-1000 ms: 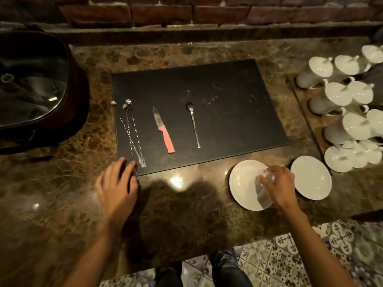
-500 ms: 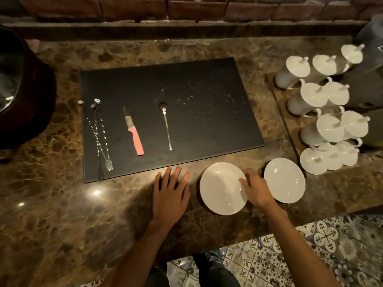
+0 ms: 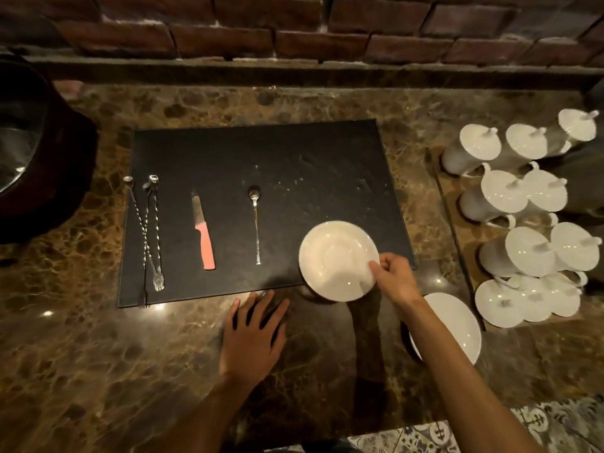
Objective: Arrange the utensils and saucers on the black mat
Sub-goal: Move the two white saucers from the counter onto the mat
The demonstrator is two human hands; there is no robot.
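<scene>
Because the saucer (image 3: 338, 260) is pinched only at its right rim by the right hand (image 3: 394, 280), straddling the near edge of the black mat (image 3: 261, 165), it could tip or slip and chip on the desk (image 3: 98, 354). The left hand (image 3: 253, 335) lies flat and empty there; the spoon (image 3: 256, 223) risks a nudge, and the second saucer (image 3: 457, 325) waits off the mat.

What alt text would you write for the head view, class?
The right hand holds a white saucer over the black mat's near right corner. A second saucer waits on the counter; the left hand rests flat.
</scene>
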